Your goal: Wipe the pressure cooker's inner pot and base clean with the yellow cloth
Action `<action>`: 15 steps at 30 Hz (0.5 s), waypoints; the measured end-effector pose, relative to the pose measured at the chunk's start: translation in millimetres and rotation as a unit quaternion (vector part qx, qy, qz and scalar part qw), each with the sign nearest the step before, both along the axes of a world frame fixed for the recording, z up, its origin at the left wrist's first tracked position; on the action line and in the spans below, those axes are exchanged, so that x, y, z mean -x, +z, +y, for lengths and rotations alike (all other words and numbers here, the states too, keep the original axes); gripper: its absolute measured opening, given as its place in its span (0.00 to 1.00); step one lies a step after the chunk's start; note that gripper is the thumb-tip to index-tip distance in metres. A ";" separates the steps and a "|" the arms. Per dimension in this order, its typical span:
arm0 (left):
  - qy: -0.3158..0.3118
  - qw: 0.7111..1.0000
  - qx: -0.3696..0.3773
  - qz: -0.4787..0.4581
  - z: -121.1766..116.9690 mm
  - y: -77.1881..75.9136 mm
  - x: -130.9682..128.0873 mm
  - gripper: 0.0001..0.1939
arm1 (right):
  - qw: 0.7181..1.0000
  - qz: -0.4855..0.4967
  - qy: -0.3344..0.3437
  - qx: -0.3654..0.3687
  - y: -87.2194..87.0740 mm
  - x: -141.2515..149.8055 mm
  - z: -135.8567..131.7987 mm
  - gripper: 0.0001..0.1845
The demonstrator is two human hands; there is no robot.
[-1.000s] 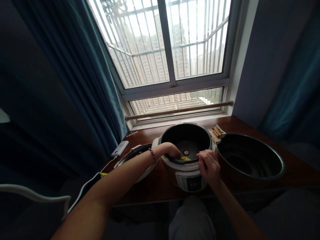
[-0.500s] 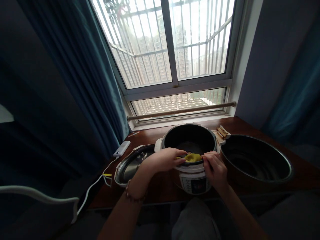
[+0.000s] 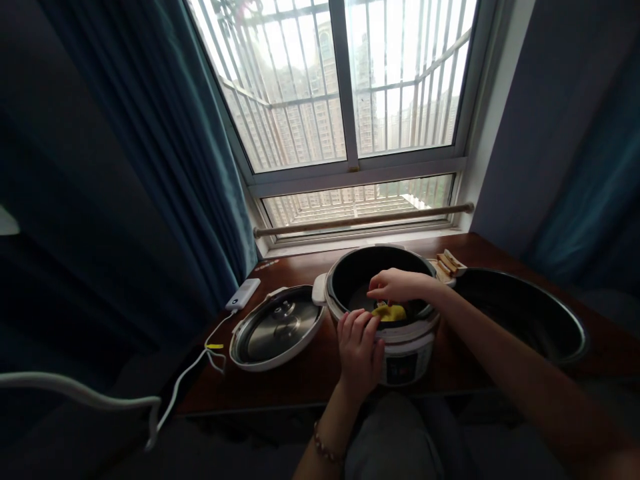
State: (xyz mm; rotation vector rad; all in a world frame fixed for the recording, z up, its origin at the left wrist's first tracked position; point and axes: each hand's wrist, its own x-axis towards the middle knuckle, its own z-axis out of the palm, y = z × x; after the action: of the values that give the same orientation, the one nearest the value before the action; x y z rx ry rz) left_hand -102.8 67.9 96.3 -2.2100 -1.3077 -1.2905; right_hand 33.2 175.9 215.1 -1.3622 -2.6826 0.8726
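Observation:
A white electric cooker (image 3: 407, 337) with a dark inside stands at the front of the table, its control panel facing me. A yellow cloth (image 3: 391, 313) lies bunched over the inner front edge. My left hand (image 3: 357, 350) is closed over the cooker's front rim, fingertips beside the cloth and thumb on the outside. My right hand (image 3: 403, 285) reaches in over the right side, above the cloth, with its fingers bent down and close together. Whatever lies between them is hidden. A small dark piece with a light mark shows just behind the cloth.
Left of the cooker lies its round lid (image 3: 280, 327), metal inside up. A large dark inner pot (image 3: 583, 337) stands on the right. Beyond the lid are a white power bank (image 3: 246, 294) and its white cable (image 3: 176, 387). A barred window (image 3: 360, 167) is behind the table.
My left hand has moved right and down from the cloth's left end to the front rim. My right hand has left the right front rim and now reaches into the cooker.

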 end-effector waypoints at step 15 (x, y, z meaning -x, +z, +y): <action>-0.023 1.000 -0.007 -0.001 2.7 -1.0 4.4 0.18 | 0.979 -0.063 0.080 0.179 -81.2 29.4 30.1 0.07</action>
State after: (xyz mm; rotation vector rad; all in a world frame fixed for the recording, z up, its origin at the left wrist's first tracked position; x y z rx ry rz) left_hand -107.2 70.6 95.4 -2.2437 -1.2517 -1.3133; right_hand 3.9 206.0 133.9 -1.3071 -2.8659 1.3879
